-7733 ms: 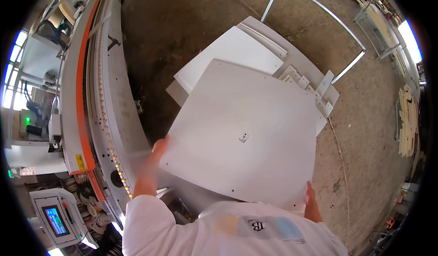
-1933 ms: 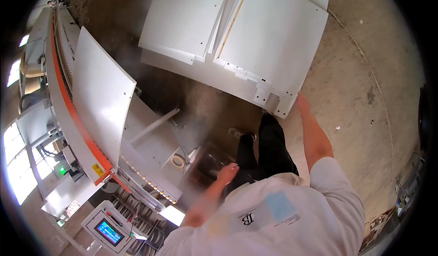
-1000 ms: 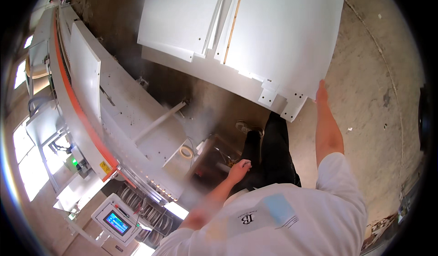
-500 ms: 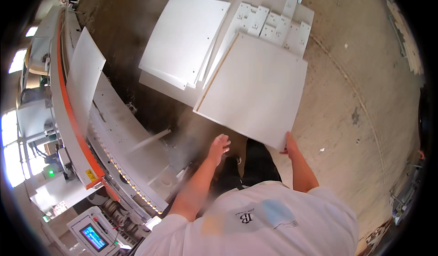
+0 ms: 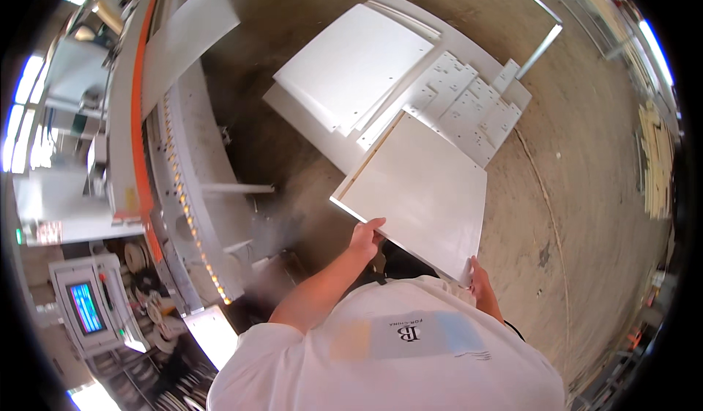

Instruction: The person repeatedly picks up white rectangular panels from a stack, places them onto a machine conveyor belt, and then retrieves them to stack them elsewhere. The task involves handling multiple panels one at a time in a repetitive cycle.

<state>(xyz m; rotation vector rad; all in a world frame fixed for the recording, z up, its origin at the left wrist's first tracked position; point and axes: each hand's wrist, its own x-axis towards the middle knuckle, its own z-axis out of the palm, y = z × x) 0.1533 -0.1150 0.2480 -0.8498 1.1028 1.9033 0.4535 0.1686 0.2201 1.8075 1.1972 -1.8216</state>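
Gripping the near edge of a flat white rectangular panel (image 5: 425, 184) just below and right of the frame's centre, the left hand (image 5: 365, 237) lays its thumb on top (the other fingers are mostly hidden beneath). The right hand (image 5: 480, 283) grasps the same panel at its lower-right corner. A thin brown strip runs along the panel's left edge. Its far end overlaps, in view, a spread of small white drilled boards (image 5: 469, 103) right of upper centre; whether they touch, I cannot tell. Left of those lies a stack of larger white panels (image 5: 351, 59). Down the frame's left side runs a long grey machine with an orange stripe (image 5: 201, 140), another white panel (image 5: 190, 37) resting across its upper part.
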